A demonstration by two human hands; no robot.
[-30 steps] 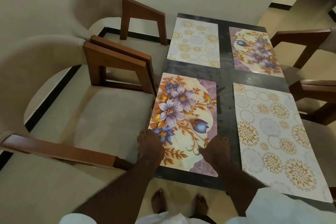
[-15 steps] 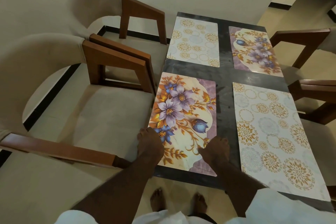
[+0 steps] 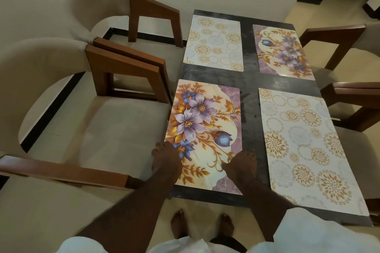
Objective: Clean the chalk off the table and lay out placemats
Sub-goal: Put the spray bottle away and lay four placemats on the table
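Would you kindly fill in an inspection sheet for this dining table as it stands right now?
Surface: dark table, with faint pale smears between the mats.
Job's things: four placemats laid flat and apart: near floral mat, near circle-pattern mat, far circle-pattern mat, far floral mat.
Clutter: nothing seen.
Hands: left hand at the near floral mat's left edge, right hand at its right edge; grip unclear.
Cables: nothing seen.
Surroundings: cushioned wooden left chairs and right chairs; bare feet at the near end.
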